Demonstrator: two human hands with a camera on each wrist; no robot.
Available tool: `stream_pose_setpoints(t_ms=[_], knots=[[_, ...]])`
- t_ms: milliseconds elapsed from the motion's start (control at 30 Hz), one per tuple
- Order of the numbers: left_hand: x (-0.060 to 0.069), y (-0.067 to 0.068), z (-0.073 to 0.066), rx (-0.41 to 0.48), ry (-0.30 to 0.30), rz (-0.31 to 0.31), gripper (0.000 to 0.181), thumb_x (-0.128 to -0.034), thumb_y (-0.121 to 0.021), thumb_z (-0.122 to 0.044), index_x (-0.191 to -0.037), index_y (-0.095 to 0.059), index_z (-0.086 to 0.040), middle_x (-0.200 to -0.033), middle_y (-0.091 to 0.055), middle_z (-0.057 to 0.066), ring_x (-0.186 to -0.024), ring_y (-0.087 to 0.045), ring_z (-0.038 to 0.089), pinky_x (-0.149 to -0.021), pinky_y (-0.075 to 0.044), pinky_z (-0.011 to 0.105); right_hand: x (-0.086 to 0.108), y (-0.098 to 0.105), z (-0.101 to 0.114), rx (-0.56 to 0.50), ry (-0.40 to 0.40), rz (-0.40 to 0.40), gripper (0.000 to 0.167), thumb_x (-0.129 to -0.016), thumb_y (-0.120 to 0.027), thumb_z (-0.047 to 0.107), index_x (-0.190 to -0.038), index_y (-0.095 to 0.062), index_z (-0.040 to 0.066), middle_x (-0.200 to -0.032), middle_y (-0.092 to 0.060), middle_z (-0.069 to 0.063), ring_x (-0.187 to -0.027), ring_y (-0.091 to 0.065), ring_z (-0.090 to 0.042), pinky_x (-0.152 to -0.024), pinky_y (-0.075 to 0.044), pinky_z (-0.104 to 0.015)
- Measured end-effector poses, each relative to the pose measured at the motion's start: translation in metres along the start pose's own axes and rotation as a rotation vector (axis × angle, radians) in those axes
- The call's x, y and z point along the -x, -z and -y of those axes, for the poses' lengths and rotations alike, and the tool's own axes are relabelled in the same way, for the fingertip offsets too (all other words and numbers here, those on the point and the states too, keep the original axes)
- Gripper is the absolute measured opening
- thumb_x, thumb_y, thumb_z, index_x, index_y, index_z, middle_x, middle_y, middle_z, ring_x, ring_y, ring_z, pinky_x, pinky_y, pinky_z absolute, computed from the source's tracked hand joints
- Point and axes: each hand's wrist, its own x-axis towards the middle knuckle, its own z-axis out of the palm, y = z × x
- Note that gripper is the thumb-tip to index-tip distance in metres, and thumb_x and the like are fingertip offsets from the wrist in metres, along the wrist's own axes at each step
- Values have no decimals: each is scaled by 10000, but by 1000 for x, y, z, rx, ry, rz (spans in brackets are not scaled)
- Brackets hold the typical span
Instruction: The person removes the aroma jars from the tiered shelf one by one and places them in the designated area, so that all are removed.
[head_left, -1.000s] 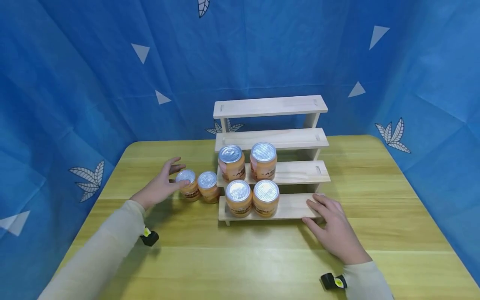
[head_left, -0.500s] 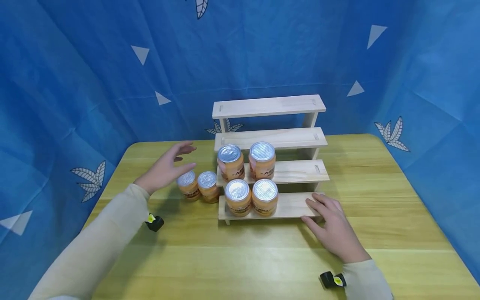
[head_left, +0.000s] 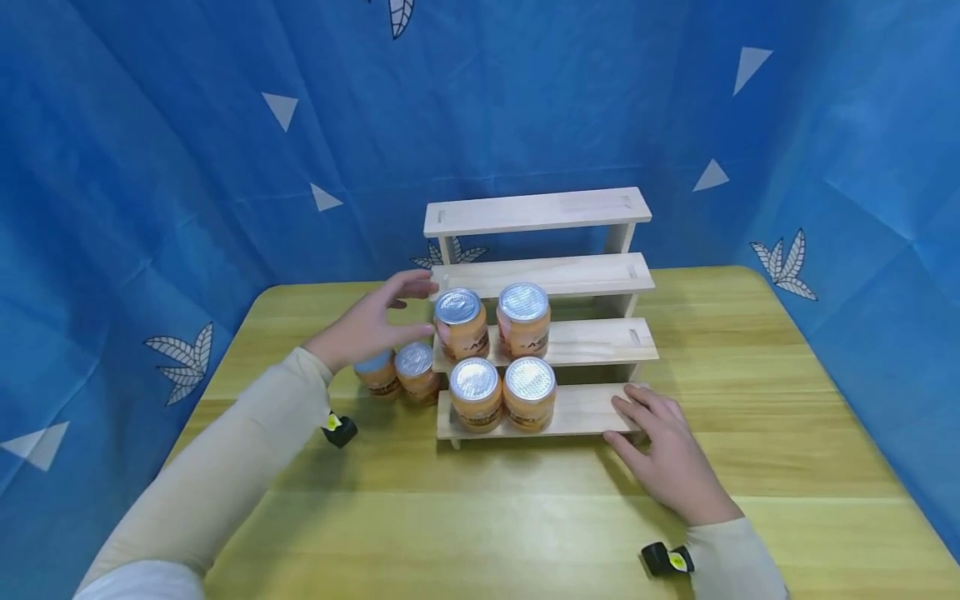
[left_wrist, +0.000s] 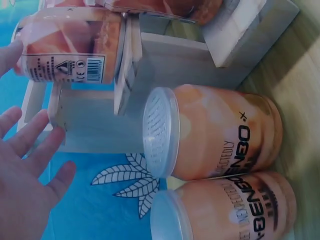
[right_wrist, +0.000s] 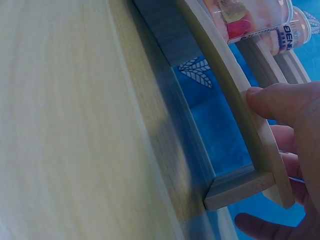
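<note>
My left hand (head_left: 371, 327) is beside the left jar (head_left: 463, 333) on the second tier of a wooden stepped shelf (head_left: 600, 412). Its thumb and fingers are spread toward that jar; in the left wrist view the fingers (left_wrist: 40, 140) are apart, and the thumb overlaps the jar's edge, contact unclear. Another orange jar (head_left: 525, 329) stands to its right. Two more jars sit on the lowest tier. My right hand (head_left: 671, 454) holds the right end of the lowest tier, with its thumb (right_wrist: 270, 102) on the front edge.
Two orange jars with silver lids, one nearer the shelf (head_left: 418, 379) and one farther left (head_left: 380, 379), stand on the wooden table (head_left: 480, 525) below my left forearm. A blue patterned cloth (head_left: 525, 92) hangs behind and at both sides.
My left hand has risen off the leftmost table jar without it and moved right, up to the jar on the second tier. The right hand has stayed on the shelf's end.
</note>
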Motion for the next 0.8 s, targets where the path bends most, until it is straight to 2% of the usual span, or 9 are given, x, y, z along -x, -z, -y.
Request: stream_pose_setpoints(t_ms=[167, 300, 467, 600, 800], knots=[[-4, -5, -5, -38, 8, 6, 879, -868, -761, -520, -1580, -306, -276, -1491, -465, -104, -1354, -425, 138, -1111, -341, 514, 0, 2, 0, 3, -6, 8, 551, -934, -743, 332, -1355, -615, 0, -1479, -480, -187, -1341, -392, -380, -1023, -394, -601], [-6, -7, -7, -72, 17, 22, 901, -854, -758, -558, -1582, -308, -278, -1506, -434, -107, -1362, -403, 151, -1128, -324, 531, 0, 3, 1, -1, -10, 11, 549, -930, -748, 317, -1356, -613, -2, -1481, -477, -188, -1339, -390, -385, -1023, -390, -610], [-9, -14, -12, -166, 28, 46, 869, -856, -745, -576, -1573, -338, -301, -1562, -344, -63, -1454, -273, 219, -1163, -241, 595, 1, 4, 1, 0, -7, 1, 532, -926, -756, 288, -1351, -618, -1, -1475, -484, -185, -1333, -396, -383, -1024, -385, -608], [-11, -22, -13, -224, 15, 30, 895, -824, -763, -603, -1561, -379, -271, -1586, -294, -41, -1474, -172, 234, -1158, -175, 616, 2, 5, 2, 0, -11, 5, 533, -927, -754, 291, -1351, -618, -1, -1474, -483, -191, -1335, -393, -386, -1028, -381, -611], [-11, -30, -15, -253, -9, -38, 849, -800, -812, -553, -1505, -471, -226, -1530, -337, -32, -1409, -199, 228, -1123, -137, 569, 1, 4, 3, -1, -4, 3, 539, -930, -750, 305, -1354, -616, 0, -1480, -479, -189, -1338, -391, -386, -1031, -380, -602]])
